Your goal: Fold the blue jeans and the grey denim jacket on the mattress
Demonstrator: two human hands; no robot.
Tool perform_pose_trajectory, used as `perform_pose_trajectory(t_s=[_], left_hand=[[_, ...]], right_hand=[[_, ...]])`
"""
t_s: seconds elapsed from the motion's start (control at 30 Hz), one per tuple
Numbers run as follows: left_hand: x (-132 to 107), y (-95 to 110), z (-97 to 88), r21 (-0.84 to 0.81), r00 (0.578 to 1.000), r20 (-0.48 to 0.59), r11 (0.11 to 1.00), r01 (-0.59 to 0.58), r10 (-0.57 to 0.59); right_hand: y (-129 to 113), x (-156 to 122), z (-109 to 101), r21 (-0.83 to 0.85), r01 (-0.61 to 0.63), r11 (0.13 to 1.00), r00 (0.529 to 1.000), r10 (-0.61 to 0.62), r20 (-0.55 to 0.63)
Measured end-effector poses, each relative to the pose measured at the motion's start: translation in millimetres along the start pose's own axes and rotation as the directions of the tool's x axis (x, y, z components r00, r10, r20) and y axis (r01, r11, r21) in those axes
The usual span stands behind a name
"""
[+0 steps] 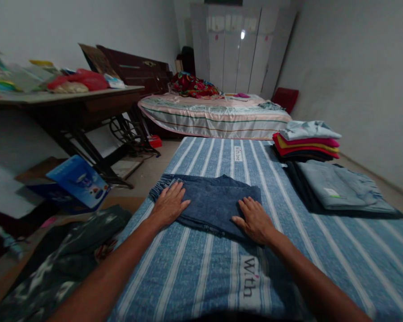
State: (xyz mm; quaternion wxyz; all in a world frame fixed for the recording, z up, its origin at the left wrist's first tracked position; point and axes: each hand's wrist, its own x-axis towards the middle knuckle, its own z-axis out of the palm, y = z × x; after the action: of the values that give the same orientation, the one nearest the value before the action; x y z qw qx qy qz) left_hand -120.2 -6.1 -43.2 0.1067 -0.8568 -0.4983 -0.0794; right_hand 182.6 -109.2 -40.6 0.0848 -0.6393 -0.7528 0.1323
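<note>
A folded pair of blue denim jeans [215, 199] lies on a blue and white striped sheet [322, 250]. My left hand [169, 203] rests flat on the jeans' left side near the waistband, fingers stretched out. My right hand [253, 219] lies flat on the near right corner of the jeans, fingers spread. Neither hand grips anything.
Folded grey trousers [342, 190] lie on dark cloth at the right, with a stack of folded coloured clothes [305, 141] behind. A dark patterned garment [70, 255] lies at the left. A sewing table [74, 107], a blue box [79, 181] and a bed [215, 114] stand beyond.
</note>
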Motion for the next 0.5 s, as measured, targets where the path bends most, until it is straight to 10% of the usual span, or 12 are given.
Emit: perform_pose_trajectory(t_s=[0.33, 0.5], left_hand=[[-1, 1, 3.5, -0.039, 1.0, -0.005, 0.999, 0.017, -0.017], [0, 2, 4.3, -0.013, 1.0, -0.003, 1.0, 0.016, -0.016]], right_hand=[[8, 1, 7, -0.001, 0.017, 1.0, 1.0, -0.017, 0.017], [21, -2, -2, 0.303, 0.031, 0.953, 0.986, 0.02, -0.163]])
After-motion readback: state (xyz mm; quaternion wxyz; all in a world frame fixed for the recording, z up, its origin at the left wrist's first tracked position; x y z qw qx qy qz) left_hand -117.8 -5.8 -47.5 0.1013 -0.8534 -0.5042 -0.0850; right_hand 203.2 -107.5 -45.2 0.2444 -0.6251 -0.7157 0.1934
